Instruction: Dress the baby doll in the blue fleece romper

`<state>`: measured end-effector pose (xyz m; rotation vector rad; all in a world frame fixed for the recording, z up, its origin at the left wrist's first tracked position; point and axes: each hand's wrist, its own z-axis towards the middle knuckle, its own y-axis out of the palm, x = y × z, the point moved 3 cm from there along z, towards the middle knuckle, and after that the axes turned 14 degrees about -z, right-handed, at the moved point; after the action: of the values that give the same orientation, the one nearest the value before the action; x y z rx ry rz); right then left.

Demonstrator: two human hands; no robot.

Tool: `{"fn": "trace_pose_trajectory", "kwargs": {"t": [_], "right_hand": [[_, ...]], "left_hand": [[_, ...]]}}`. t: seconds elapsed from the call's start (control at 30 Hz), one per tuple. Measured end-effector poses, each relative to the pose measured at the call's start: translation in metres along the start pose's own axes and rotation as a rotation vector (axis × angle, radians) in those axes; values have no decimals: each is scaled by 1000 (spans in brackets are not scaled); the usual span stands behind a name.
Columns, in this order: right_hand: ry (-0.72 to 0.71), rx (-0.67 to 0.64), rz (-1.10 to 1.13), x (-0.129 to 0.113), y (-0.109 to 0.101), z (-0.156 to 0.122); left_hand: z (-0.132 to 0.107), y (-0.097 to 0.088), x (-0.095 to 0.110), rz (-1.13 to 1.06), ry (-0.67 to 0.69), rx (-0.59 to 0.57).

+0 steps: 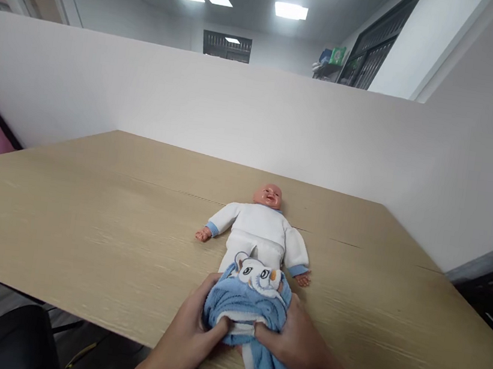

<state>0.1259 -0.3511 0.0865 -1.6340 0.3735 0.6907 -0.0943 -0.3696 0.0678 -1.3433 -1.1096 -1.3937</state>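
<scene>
Both hands grip a bunched blue garment [248,306] at the doll's [261,229] legs, near the surface's [87,218] front edge. Left hand [191,331] and right hand [288,335] have fingers curled shut on its white hem. The garment hides the doll's legs; its tail hangs out of frame.

White partition wall [256,113], wooden table [88,212] — ceiling lights [290,10]

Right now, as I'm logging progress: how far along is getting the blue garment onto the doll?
Done: the doll lies face up on the table, white outfit on. In hand: the left hand and right hand grip the bunched blue garment at its feet. Left: it covers only the lower legs, not hips or chest.
</scene>
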Motion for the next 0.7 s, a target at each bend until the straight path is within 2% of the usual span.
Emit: {"fn": "trace_pose_trajectory", "kwargs": {"t": [0.13, 0.2, 0.37, 0.5, 0.6, 0.7], "right_hand": [[142, 19, -79, 4, 5, 4], [166, 24, -116, 1, 5, 7], [69, 15, -82, -3, 7, 20], [0, 77, -27, 3, 5, 42], [-41, 110, -19, 4, -5, 60], [-22, 95, -66, -4, -21, 64]], "left_hand": [[5, -2, -10, 69, -5, 2], [10, -1, -13, 65, -8, 2], [29, 0, -17, 71, -4, -13], [56, 3, -14, 38, 13, -40], [73, 3, -10, 110, -6, -11], [74, 2, 2, 144, -18, 18]]}}
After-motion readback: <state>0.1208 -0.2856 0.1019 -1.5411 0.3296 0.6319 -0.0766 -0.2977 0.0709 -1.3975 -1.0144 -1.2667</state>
